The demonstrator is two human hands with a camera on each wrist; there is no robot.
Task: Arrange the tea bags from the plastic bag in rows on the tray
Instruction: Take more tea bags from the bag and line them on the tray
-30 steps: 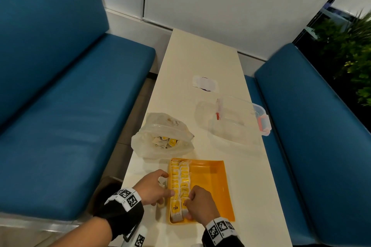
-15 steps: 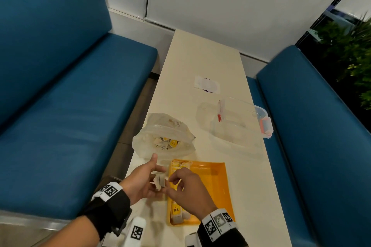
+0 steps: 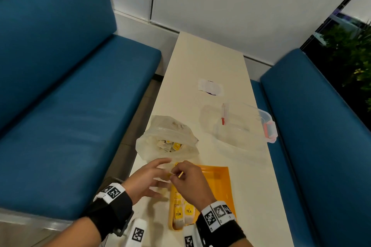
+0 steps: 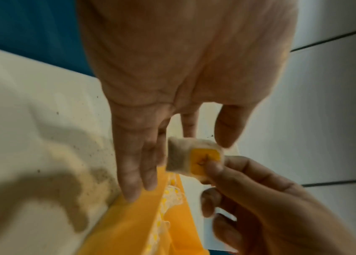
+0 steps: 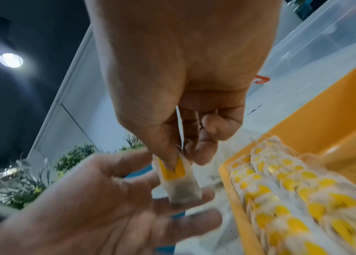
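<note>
- Right hand (image 5: 179, 96) pinches a tea bag (image 5: 178, 181) by its yellow tag, just left of the tray (image 3: 220, 178).
- Left hand (image 4: 172, 86) lies open-fingered beside it.
- Bag looks light, soft, tearable; the tag is probably the safest hold.

Black wristbands (image 3: 112, 212) with white square-patterned tags (image 3: 217, 213) on both wrists.

My right hand (image 5: 179, 82) pinches a thin paper tea bag (image 5: 178, 181) beside the smooth glossy plastic tray (image 3: 222, 184); ahead, a crinkled translucent plastic bag (image 3: 152, 144).
</note>
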